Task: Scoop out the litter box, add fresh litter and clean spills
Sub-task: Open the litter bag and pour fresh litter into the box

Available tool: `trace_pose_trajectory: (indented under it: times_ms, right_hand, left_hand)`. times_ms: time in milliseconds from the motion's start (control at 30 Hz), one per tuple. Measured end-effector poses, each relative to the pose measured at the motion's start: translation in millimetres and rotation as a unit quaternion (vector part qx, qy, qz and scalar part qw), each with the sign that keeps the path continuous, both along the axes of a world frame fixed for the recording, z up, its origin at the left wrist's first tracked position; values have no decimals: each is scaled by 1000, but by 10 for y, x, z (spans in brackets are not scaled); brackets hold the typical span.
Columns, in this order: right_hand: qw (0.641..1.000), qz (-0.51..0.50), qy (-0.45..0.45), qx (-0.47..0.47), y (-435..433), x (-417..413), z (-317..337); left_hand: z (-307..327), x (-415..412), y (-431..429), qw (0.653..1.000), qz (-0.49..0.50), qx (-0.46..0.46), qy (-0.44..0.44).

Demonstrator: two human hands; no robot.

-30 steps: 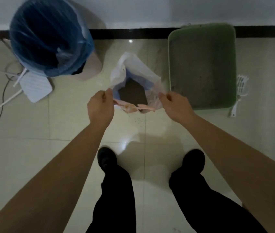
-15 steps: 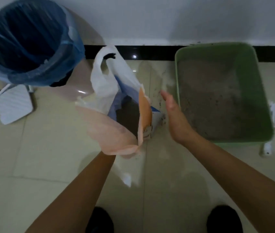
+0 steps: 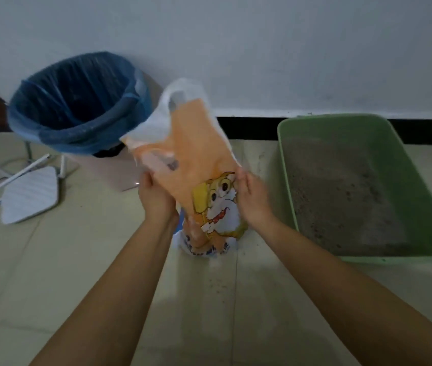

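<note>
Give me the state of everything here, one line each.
litter bag, upright, held between both hands
left hand, grips the bag's left edge
right hand, against the bag's right edge, grip blurred
litter box, uncovered, grey litter inside
bin, open, blue liner fitted
floor, litter grains scattered

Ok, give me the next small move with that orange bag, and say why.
Probably carry the orange bag rightward over the green litter box, then tip it. The left hand and right hand both grip the bag, but it stands left of the box, not above it.
</note>
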State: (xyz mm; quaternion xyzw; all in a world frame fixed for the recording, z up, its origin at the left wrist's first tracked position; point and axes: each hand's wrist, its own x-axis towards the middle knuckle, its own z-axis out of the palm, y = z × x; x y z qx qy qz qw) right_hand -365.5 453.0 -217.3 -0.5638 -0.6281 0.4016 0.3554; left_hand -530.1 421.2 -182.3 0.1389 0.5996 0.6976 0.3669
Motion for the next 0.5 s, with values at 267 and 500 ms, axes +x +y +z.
trace_pose_trajectory:
  times_ms: [267, 500]
  right_hand:
    - [971, -81, 189, 121, 591, -79, 1655]
    - [985, -169, 12, 42, 623, -40, 1392]
  left_hand:
    - [684, -172, 376, 978, -85, -80, 172]
    - [1156, -44, 654, 962, -195, -45, 188]
